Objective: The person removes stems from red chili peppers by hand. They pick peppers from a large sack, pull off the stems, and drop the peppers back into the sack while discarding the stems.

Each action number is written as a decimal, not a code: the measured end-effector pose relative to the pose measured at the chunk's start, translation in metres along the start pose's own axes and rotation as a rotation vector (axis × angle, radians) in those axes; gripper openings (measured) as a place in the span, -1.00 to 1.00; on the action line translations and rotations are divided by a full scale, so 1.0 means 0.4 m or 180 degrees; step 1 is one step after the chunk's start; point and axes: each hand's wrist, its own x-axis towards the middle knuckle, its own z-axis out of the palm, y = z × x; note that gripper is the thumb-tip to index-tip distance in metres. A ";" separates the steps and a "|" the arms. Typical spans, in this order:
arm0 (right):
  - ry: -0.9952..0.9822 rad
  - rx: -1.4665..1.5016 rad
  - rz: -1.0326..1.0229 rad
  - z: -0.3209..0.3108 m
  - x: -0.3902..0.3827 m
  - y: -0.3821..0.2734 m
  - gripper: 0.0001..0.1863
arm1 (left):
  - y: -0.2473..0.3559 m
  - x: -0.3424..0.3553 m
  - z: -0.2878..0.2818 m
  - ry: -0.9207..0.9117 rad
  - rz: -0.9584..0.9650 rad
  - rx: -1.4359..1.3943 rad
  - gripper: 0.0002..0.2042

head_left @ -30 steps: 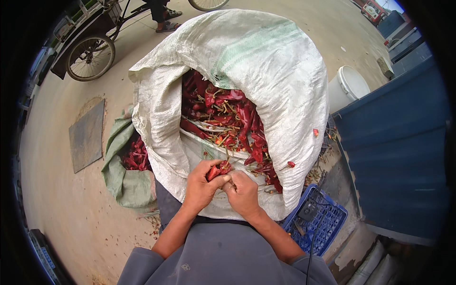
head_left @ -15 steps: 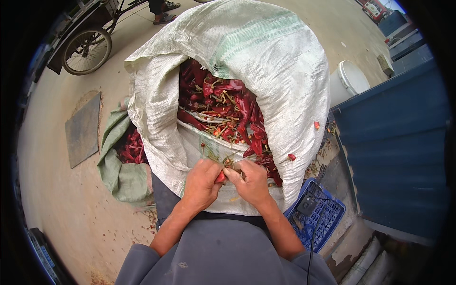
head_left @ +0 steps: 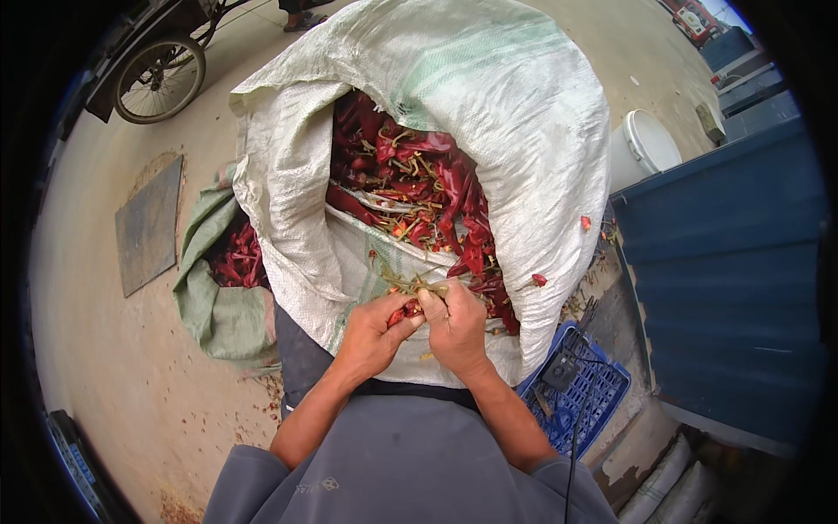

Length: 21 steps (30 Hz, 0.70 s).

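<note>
Dried red chili peppers show between the closed fingers and thumb of my left hand. My right hand is beside it, its thumb and fingers pinched on the greenish-brown chili stems. Both hands are over the near lip of a big white woven sack that leans against my lap. Inside its mouth lies a heap of red chilies mixed with stems and bits. The chilies' lower ends are hidden inside my left hand.
On the left, a green sack of red chilies stands on the concrete, near a flat dark board. A blue crate with a black device and cable sits right. Beyond are a white bucket, blue metal panel and cart wheel.
My right hand has risen slightly and its thumb now presses on the stems. More red chili shows in my left hand, and the bunch of stems stands out above the fingers.
</note>
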 end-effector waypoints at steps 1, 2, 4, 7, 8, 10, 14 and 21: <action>0.0072 0.0289 0.0281 0.005 -0.002 -0.001 -0.76 | -0.004 0.001 0.000 -0.0051 -0.0040 -0.0207 -0.81; 0.0052 0.1015 0.0784 0.012 -0.007 0.000 -0.76 | -0.009 0.002 0.001 -0.0103 -0.0081 -0.0414 -0.81; 0.0014 0.2475 0.1790 0.025 -0.017 -0.003 -0.74 | -0.037 0.002 0.007 -0.0141 -0.0127 -0.1067 -0.81; -0.0008 0.3432 0.2492 0.013 -0.003 -0.036 -0.73 | -0.040 -0.001 0.009 -0.0204 -0.0230 -0.1913 -0.83; 0.0207 0.3751 0.2487 0.009 0.005 -0.032 -0.72 | -0.038 -0.003 0.009 -0.0226 -0.0271 -0.2173 -0.84; 0.0621 0.4392 0.2459 -0.011 0.036 -0.016 -0.70 | -0.060 -0.026 0.006 -0.0310 -0.0361 -0.2047 -0.85; 0.0324 0.4064 0.2012 -0.043 0.055 0.011 -0.72 | -0.052 -0.047 0.005 -0.0226 -0.0530 -0.2114 -0.75; -0.0491 0.4505 0.2653 0.013 -0.065 0.082 -0.60 | 0.026 0.158 -0.129 0.1076 0.1044 0.1585 -0.68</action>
